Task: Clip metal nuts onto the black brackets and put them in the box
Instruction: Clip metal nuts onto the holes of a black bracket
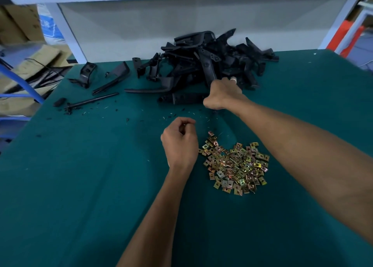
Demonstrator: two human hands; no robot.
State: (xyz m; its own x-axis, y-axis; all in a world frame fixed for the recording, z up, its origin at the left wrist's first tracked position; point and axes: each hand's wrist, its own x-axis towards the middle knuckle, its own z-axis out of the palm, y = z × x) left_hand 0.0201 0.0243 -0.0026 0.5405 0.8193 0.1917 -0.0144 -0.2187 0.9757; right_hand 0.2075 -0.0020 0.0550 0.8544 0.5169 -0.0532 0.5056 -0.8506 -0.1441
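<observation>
at frame centre, right hand (223, 94) grips a bracket (210, 68) in the pile; left hand (179, 140) curled, holding nothing visible, beside nuts (235, 165).

Left hand (180, 143) hovering low, fingers curled, right arm stretched forward, right hand (222, 94) curled in a grip

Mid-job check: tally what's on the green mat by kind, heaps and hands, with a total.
Heap of black plastic brackets: 1
Heap of gold-coloured square metal nuts: 1
Hands: 2, left hand and right hand
Total: 4
The pieces inside each heap are too many to count.
</observation>
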